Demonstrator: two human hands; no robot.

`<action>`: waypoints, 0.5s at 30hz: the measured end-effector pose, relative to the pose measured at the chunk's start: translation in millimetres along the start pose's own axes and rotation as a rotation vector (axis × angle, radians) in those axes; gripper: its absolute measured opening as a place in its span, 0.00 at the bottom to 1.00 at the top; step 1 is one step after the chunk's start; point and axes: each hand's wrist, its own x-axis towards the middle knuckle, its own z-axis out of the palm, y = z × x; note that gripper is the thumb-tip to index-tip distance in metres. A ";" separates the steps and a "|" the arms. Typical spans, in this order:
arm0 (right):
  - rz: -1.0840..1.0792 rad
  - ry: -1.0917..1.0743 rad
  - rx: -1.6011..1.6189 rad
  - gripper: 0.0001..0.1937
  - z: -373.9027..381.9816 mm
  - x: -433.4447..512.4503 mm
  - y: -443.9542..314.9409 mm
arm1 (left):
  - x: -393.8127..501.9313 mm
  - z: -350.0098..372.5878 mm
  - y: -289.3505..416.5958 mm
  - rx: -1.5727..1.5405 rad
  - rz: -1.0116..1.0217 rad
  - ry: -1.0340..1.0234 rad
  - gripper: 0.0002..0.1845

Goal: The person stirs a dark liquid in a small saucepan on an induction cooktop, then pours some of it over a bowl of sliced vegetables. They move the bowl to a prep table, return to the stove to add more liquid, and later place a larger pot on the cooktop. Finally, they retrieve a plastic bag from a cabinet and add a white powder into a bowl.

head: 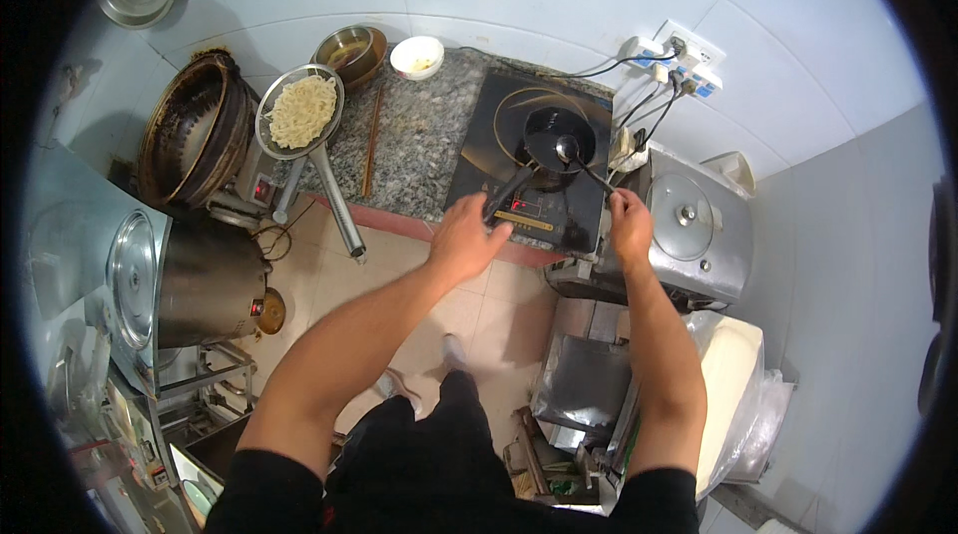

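Observation:
A small black pan [540, 152] sits on the glass top of a black induction cooker [479, 178], and its inside looks dark and shiny. My left hand [465, 238] is at the end of the pan's black handle [511, 192], which lies between thumb and fingers. In my right hand [631, 227] is the dark handle of a ladle [566, 150], whose bowl rests inside the pan. To the left, a mesh strainer [262, 118] holds pale noodles [303, 112], its metal handle jutting past the counter edge. Red lights glow on the cooker's panel.
Wooden chopsticks [371, 145], a white bowl [417, 59] and a metal bowl [346, 51] stand on the granite counter [419, 130]. Plugged cords hang from a wall socket [692, 47]. Right is a lidded metal appliance [711, 242]; left, a large pot [209, 283] and a stained wok [198, 122].

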 end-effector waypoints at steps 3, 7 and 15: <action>-0.141 0.025 -0.140 0.13 4.4 -10.4 -19.7 | 71.2 38.6 -18.9 -0.119 -0.157 -0.138 0.24; -0.113 0.091 -0.048 0.11 -3.4 -21.3 -27.0 | 101.6 64.4 -29.6 -0.548 -0.348 -0.404 0.19; -0.421 0.010 -0.117 0.07 -63.7 -45.3 -89.0 | -17.8 13.9 -22.2 -0.433 -0.177 -0.167 0.14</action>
